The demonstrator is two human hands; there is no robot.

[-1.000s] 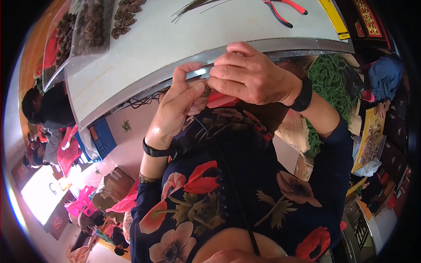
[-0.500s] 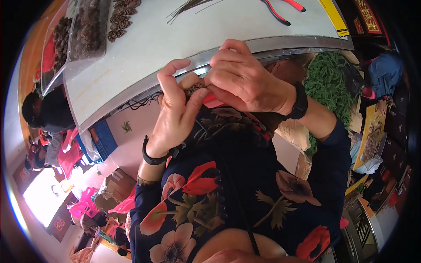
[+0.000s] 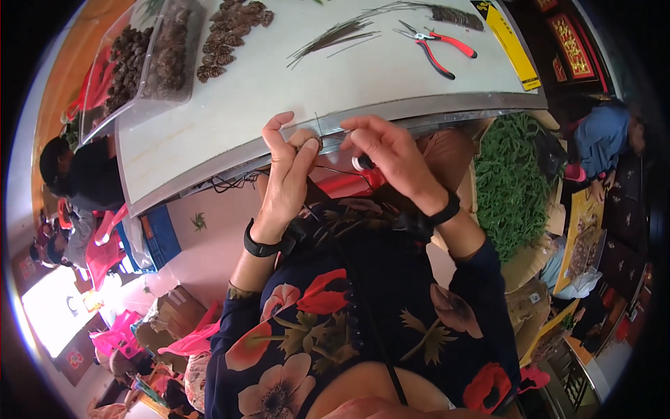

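In my left hand (image 3: 286, 167) a small brown pine cone (image 3: 317, 142) is pinched between thumb and fingers, mostly covered by them. A thin dark wire (image 3: 317, 124) sticks up from the cone. My right hand (image 3: 399, 162) is a short way to the right, apart from the cone, its fingers loosely bent and spread. Beneath its fingertips shows a small white-and-black round thing (image 3: 360, 163); whether the hand touches it I cannot tell. Both hands hover at the table's near metal edge (image 3: 377, 115).
On the white table (image 3: 244, 105) lie several pine cones (image 3: 234, 31), loose wires (image 3: 342, 35), red-handled pliers (image 3: 440, 50) and a yellow strip (image 3: 508, 49). A clear bin (image 3: 143, 59) of cones stands left. Green sprigs (image 3: 516, 181) fill a box at right. People sit around.
My right hand has drawn away from the cone to the right, and its fingers have loosened. The upright wire now shows. The view has shifted, bringing more of the table into sight.
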